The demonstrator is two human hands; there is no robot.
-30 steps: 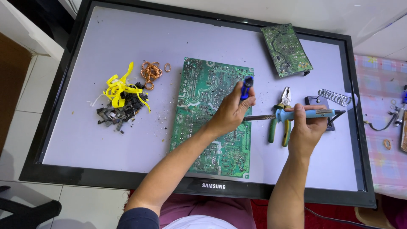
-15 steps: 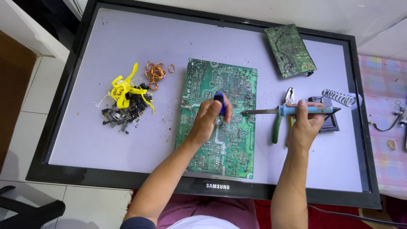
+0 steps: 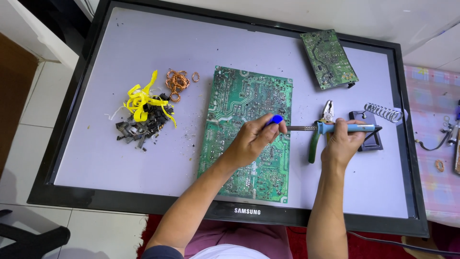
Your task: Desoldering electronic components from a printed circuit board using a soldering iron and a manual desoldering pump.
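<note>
Your left hand [image 3: 251, 141] rests on the large green board [image 3: 249, 132], with open screen surface [image 3: 120, 163] to its left below the scrap pile [image 3: 141, 115] and copper coils [image 3: 177, 81]. Your right hand [image 3: 342, 144] is hemmed in by pliers [image 3: 318, 129] and iron stand [image 3: 371, 127]. The small board [image 3: 329, 58] blocks the upper right.

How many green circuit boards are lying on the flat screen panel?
2. The large circuit board lies in the middle of the panel, under the left hand. The small circuit board lies tilted near the top right corner. None appears hidden.
</note>
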